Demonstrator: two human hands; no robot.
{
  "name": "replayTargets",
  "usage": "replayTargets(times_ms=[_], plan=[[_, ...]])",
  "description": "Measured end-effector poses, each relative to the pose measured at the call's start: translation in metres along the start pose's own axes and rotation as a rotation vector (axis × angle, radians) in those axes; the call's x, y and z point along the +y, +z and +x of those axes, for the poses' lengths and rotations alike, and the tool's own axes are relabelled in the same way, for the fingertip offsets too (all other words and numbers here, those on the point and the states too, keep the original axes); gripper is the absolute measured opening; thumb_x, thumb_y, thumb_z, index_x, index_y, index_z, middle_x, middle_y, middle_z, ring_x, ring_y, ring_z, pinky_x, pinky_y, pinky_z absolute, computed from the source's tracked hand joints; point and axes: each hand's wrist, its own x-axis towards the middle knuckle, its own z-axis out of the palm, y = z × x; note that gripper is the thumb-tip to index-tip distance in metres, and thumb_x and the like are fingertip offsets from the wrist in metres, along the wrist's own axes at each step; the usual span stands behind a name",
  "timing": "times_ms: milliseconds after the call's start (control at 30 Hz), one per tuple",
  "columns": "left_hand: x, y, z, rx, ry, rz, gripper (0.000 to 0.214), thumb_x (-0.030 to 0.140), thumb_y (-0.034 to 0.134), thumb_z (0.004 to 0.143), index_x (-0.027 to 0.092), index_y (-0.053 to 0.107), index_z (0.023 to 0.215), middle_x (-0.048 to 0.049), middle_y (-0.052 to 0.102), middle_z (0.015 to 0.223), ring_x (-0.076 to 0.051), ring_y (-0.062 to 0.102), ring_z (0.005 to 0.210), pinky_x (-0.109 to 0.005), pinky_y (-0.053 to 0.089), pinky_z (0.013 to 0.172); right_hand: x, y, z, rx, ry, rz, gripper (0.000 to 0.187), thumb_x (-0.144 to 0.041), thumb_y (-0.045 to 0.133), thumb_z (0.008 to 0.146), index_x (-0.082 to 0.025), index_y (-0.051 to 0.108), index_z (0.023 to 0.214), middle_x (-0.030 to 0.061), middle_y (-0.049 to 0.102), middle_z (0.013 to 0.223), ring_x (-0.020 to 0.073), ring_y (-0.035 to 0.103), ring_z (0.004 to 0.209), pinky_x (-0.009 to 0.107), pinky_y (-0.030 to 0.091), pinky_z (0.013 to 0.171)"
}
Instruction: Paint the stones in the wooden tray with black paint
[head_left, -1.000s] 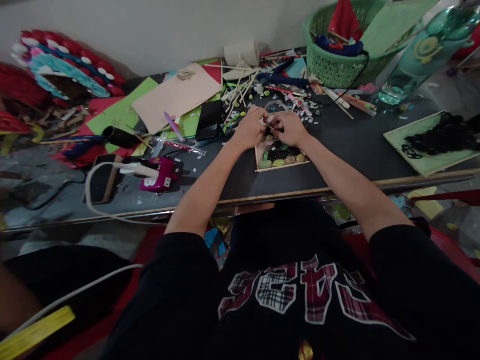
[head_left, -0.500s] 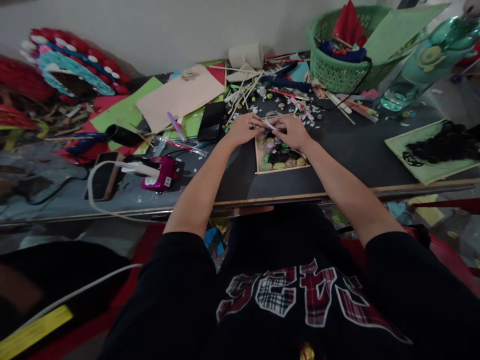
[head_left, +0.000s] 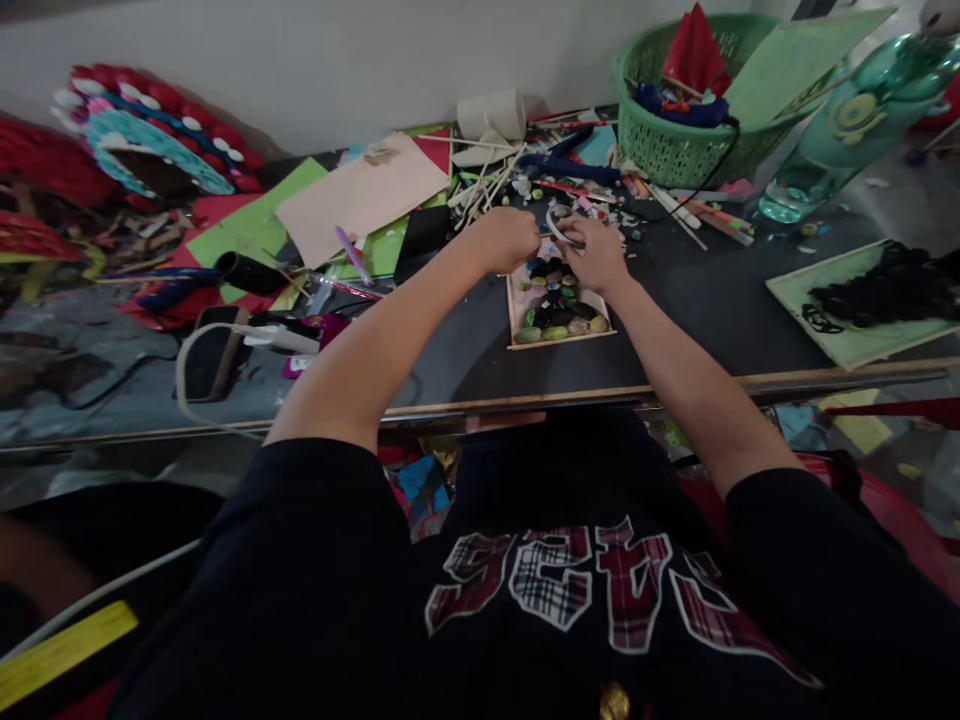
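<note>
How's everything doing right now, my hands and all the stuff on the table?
Left hand: fingers curled; can't tell if anything is inside
Right hand: holding the white ring
White ring: in the right hand, tilted
Frame: lying flat, stones inside
Stones: lying close together
Basket: upright, things inside
Bottle: standing
Phone: lying flat, screen dark
White roll: on its side
Black tube: on its side

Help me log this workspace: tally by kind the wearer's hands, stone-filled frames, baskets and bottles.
Wearer's bare hands: 2
Pale-edged rectangular stone-filled frame: 1
Green perforated plastic basket: 1
Transparent green bottle: 1
Total: 5
</note>
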Motion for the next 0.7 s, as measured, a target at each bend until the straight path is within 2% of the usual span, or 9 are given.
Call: replayTargets(times_ms=[67, 167, 333, 433, 567, 700], plan=[[0.002, 0.001, -0.001, -0.025, 0.026, 0.073, 0.037, 0.022, 0.042, 0.092, 0.011, 0.076, 0.101, -0.0124, 0.069, 0.095, -0.024, 0.061, 0.106, -0.035, 0.044, 0.094, 0.003, 0.001, 0.001, 0.008, 0.000, -0.007, 0.038, -0.052, 0.050, 0.095, -0.026, 0.068, 0.115, 0.0083, 0.074, 0.121, 0.0306, 0.066, 0.120, 0.049, 0.051, 0.110], [0.002, 0.006, -0.003, 0.029, 0.038, 0.040, 0.036, 0.022, 0.042, 0.093, 0.010, 0.075, 0.100, -0.0134, 0.070, 0.095, -0.025, 0.062, 0.107, -0.034, 0.044, 0.092, 0.005, 0.003, 0.002, 0.012, -0.004, -0.015, 0.040, -0.052, 0.048, 0.096, -0.023, 0.067, 0.117, 0.0099, 0.073, 0.122, 0.0302, 0.066, 0.120, 0.048, 0.051, 0.109], [-0.002, 0.015, -0.012, 0.156, -0.032, -0.070, 0.035, 0.020, 0.040, 0.094, 0.018, 0.073, 0.107, -0.0095, 0.070, 0.086, -0.023, 0.066, 0.093, -0.034, 0.047, 0.083, 0.004, 0.005, 0.001, 0.016, -0.016, -0.045, 0.045, -0.054, 0.043, 0.097, -0.022, 0.067, 0.116, 0.0112, 0.073, 0.121, 0.0304, 0.069, 0.115, 0.049, 0.053, 0.106], [-0.004, 0.018, -0.015, 0.155, 0.006, -0.091, 0.041, 0.020, 0.036, 0.096, 0.021, 0.071, 0.117, -0.0086, 0.071, 0.084, -0.023, 0.066, 0.091, -0.035, 0.048, 0.083, 0.005, 0.005, 0.001, 0.020, -0.023, -0.068, 0.049, -0.059, 0.041, 0.097, -0.023, 0.066, 0.119, 0.0117, 0.073, 0.122, 0.0321, 0.068, 0.115, 0.052, 0.054, 0.104], [-0.006, 0.023, -0.012, 0.115, 0.022, -0.121, 0.039, 0.019, 0.037, 0.094, 0.019, 0.074, 0.106, -0.0103, 0.071, 0.089, -0.024, 0.064, 0.098, -0.036, 0.046, 0.090, 0.006, 0.004, 0.001, 0.012, -0.028, -0.088, 0.051, -0.060, 0.038, 0.098, -0.024, 0.064, 0.124, 0.0121, 0.072, 0.123, 0.0327, 0.068, 0.117, 0.053, 0.054, 0.104], [-0.008, 0.033, -0.008, 0.141, 0.024, -0.103, 0.038, 0.016, 0.038, 0.091, 0.018, 0.075, 0.101, -0.0100, 0.069, 0.087, -0.022, 0.064, 0.095, -0.032, 0.046, 0.084, 0.004, 0.003, 0.001, 0.011, -0.014, -0.088, 0.052, -0.060, 0.039, 0.097, -0.022, 0.065, 0.121, 0.0128, 0.072, 0.125, 0.0320, 0.067, 0.117, 0.051, 0.052, 0.106]])
